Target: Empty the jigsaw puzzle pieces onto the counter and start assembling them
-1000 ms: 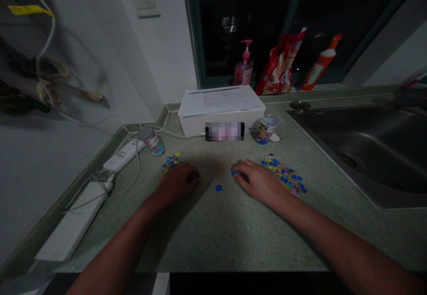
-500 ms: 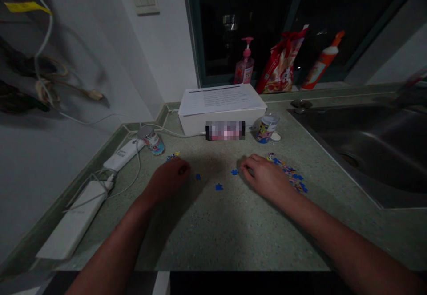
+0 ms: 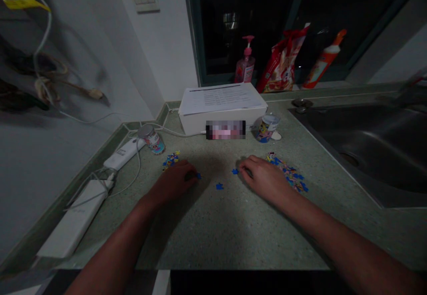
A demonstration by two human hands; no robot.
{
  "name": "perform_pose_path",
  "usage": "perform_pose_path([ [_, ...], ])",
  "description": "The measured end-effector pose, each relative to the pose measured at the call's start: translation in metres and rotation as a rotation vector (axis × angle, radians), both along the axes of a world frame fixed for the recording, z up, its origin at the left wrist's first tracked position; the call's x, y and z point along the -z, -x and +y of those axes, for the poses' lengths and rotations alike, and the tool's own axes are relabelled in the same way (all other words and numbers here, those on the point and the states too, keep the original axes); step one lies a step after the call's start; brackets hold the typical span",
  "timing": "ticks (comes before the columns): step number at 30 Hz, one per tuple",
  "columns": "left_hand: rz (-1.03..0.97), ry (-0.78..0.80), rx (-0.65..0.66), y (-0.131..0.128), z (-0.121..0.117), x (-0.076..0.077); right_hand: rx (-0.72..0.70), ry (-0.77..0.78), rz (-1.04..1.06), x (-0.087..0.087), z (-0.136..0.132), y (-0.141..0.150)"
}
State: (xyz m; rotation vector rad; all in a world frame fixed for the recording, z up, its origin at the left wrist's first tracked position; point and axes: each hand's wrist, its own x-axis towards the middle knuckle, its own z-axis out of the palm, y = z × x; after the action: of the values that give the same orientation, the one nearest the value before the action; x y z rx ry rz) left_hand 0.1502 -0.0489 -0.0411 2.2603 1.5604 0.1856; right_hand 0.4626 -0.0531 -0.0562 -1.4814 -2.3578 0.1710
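On the speckled green counter [image 3: 233,224], my left hand [image 3: 173,181] rests with fingers curled, its fingertips touching a small blue puzzle piece [image 3: 199,175]. My right hand [image 3: 263,177] lies curled too, fingertips against another blue piece [image 3: 235,171]. A third blue piece [image 3: 219,186] lies loose between the hands. Behind the left hand is a small heap of coloured pieces [image 3: 171,159]. A larger spread of pieces [image 3: 290,175] lies just right of my right hand.
A white box with a printed sheet [image 3: 222,106] stands at the back, flanked by two small printed cans [image 3: 153,140] [image 3: 266,128]. Power strips and cables [image 3: 83,206] run along the left wall. A steel sink [image 3: 370,143] is on the right. Bottles and a red bag [image 3: 280,63] line the sill.
My left hand moved right, back onto the blue piece it had drawn away from. My right hand shifted slightly toward the other blue piece. The loose middle piece stayed put.
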Motion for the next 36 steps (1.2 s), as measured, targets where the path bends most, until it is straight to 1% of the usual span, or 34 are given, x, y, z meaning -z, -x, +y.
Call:
perform_pose_path([
  [5,-0.034,-0.035,0.004,-0.006,0.003,0.012,-0.004,-0.016,0.001,0.004,-0.001,0.0],
  [9,-0.052,-0.08,-0.011,-0.018,0.004,0.021,-0.007,-0.01,-0.014,0.004,-0.001,0.001],
  [14,-0.068,-0.123,0.013,-0.035,0.008,0.027,-0.038,0.024,0.0,0.004,-0.001,0.002],
  [17,-0.065,-0.135,0.044,-0.04,0.01,0.029,-0.045,0.027,0.007,0.004,-0.001,0.002],
  [23,-0.075,-0.183,0.082,-0.036,0.006,0.031,-0.04,0.06,-0.018,0.002,-0.001,0.003],
  [28,-0.082,-0.231,0.128,-0.032,0.002,0.033,-0.051,0.112,-0.077,-0.002,-0.004,0.006],
  [36,-0.109,-0.277,0.261,-0.035,-0.001,0.037,-0.076,0.14,-0.065,-0.005,-0.006,0.007],
])
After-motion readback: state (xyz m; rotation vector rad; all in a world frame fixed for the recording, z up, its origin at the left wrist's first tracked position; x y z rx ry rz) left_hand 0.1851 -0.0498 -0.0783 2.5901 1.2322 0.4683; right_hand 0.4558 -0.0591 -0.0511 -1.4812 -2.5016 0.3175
